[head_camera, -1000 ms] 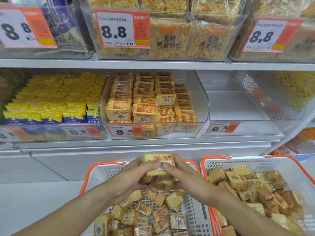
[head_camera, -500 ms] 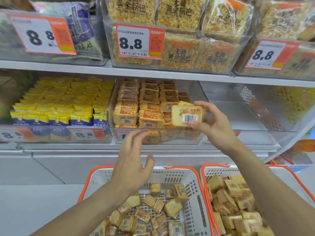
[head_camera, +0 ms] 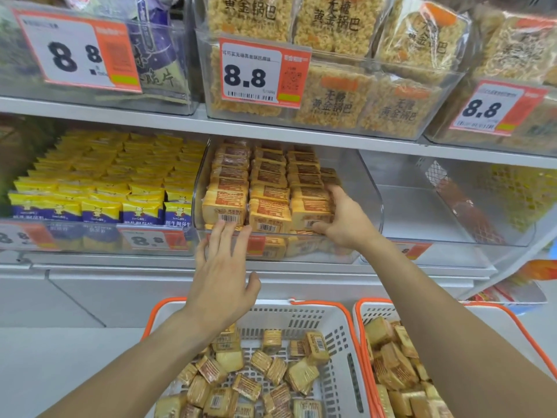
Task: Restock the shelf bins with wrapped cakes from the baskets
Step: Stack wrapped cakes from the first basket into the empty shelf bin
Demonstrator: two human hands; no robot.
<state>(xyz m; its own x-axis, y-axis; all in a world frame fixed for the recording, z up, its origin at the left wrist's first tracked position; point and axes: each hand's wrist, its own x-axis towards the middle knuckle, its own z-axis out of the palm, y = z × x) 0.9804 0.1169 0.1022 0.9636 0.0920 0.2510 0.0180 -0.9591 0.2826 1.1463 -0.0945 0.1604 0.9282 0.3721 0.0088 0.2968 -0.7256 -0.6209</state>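
The right hand [head_camera: 346,221] has its grip curled round a wrapped cake [head_camera: 313,214] at the right front of the clear middle bin [head_camera: 372,188]. The left hand [head_camera: 224,267] hovers spread before the bin front, holding nothing. Best to press the cake flush into its row, barcode forward, before letting go.

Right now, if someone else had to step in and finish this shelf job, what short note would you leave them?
Right hand: inside the clear plastic middle bin, gripping a wrapped orange-labelled cake at the front of the right-hand row.
Left hand: open, empty, fingers spread before the bin's front.
Done: the middle bin's rows are nearly full.
Left: the clear bin to its right looks empty; both white orange-rimmed baskets below hold many loose cakes.
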